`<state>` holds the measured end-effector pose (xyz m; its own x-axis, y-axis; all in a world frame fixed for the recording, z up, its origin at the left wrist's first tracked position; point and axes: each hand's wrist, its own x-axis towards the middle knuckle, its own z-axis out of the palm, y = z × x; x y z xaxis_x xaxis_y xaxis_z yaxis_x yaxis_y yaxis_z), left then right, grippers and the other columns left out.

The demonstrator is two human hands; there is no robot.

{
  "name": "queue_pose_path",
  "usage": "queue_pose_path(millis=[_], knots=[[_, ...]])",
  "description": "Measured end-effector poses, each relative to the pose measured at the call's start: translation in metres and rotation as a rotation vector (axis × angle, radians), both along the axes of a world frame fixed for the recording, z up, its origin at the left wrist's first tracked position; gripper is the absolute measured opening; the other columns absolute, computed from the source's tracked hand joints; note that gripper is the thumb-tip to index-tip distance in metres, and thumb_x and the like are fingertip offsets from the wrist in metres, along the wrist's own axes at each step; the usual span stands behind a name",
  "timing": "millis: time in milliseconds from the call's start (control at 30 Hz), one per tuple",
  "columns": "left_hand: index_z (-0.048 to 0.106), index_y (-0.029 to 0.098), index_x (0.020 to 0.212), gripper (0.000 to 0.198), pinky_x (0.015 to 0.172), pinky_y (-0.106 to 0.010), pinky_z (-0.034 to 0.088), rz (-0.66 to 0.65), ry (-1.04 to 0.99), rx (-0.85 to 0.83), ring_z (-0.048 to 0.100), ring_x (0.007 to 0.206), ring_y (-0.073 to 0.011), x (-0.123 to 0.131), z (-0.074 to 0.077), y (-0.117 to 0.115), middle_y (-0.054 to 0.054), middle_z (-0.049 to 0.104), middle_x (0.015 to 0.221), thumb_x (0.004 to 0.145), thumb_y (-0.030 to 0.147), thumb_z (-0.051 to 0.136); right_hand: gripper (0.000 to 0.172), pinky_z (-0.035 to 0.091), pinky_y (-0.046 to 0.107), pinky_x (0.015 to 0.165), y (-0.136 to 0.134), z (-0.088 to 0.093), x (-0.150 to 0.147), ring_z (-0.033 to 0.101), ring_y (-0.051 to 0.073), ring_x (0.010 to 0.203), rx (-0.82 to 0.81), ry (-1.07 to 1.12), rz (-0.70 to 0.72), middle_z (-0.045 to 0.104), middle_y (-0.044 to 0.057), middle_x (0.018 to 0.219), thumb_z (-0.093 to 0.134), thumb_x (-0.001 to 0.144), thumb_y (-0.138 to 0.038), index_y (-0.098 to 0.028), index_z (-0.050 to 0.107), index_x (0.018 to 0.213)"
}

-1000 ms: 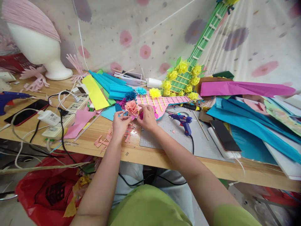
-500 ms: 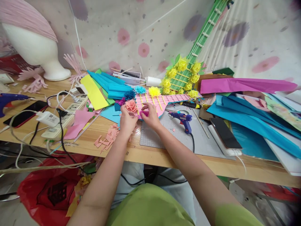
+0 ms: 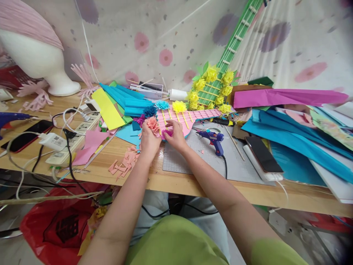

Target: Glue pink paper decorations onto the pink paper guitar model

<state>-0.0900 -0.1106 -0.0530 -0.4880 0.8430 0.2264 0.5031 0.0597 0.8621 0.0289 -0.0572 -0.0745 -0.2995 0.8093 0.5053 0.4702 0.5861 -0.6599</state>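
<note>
A pink paper guitar [image 3: 176, 118] with yellow strips and pale strings lies on the table, its neck pointing right. Along its left rim sit paper flowers: a salmon one [image 3: 152, 124], a dark blue one [image 3: 150, 111], a light blue one [image 3: 162, 105] and a yellow one [image 3: 179, 106]. My left hand [image 3: 149, 143] grips the guitar's near left edge, right beside the salmon flower. A magenta paper flower [image 3: 167, 133] is pinched by the fingers of my right hand [image 3: 176, 135], against the guitar's near edge.
A blue glue gun [image 3: 213, 138] lies on a grey cutting mat [image 3: 179, 162], its cord running off the front edge. Salmon paper scraps [image 3: 125, 162] are left of my hands. A green paper guitar [image 3: 211, 90] leans behind. A phone [image 3: 263, 154] lies at right, a power strip [image 3: 59, 156] at left.
The camera view has shifted slightly. Both hands stay at the guitar's near left edge, with more of the magenta flower showing beside my right fingers.
</note>
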Motion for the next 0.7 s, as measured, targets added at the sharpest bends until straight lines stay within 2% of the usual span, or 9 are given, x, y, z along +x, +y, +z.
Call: queue_pose_path(millis=[267,467,600,700], knots=[[0.031,0.02,0.13,0.076,0.089,-0.041,0.05,-0.011,0.021,-0.017,0.061,0.104,-0.0246,0.0015,0.0027,0.0008,-0.011,0.06,0.113,0.063,0.007,0.065,0.045,0.041,0.047,0.093,0.0001,0.0001,-0.001,0.049,0.027,0.106,0.001,-0.012,-0.007,0.063,0.008,0.1,0.053,0.072,-0.017,-0.022,0.051,0.117],[0.031,0.012,0.131,0.074,0.081,-0.037,0.052,-0.008,0.007,-0.104,0.064,0.092,-0.0234,0.0032,0.0054,0.0005,-0.01,0.063,0.095,0.066,0.011,0.066,0.044,0.04,0.047,0.095,-0.0017,0.0027,0.0,0.049,0.027,0.106,-0.005,-0.023,-0.005,0.063,0.008,0.1,0.054,0.072,-0.018,-0.022,0.051,0.116],[0.03,0.015,0.131,0.075,0.074,-0.034,0.053,-0.009,-0.054,-0.128,0.066,0.085,-0.0211,0.0028,0.0028,0.0005,-0.008,0.063,0.097,0.067,0.015,0.069,0.043,0.04,0.047,0.095,-0.0017,0.0031,0.0,0.049,0.028,0.106,-0.017,-0.008,-0.009,0.064,0.008,0.1,0.056,0.072,-0.02,-0.022,0.051,0.115],[0.031,0.018,0.13,0.067,0.07,-0.032,0.054,-0.008,-0.097,-0.112,0.066,0.078,-0.0185,0.0018,-0.0007,0.0006,-0.006,0.063,0.096,0.072,0.018,0.065,0.043,0.041,0.046,0.094,-0.0017,0.003,0.0002,0.048,0.027,0.105,-0.02,0.003,-0.01,0.064,0.008,0.1,0.056,0.072,-0.02,-0.021,0.052,0.115]])
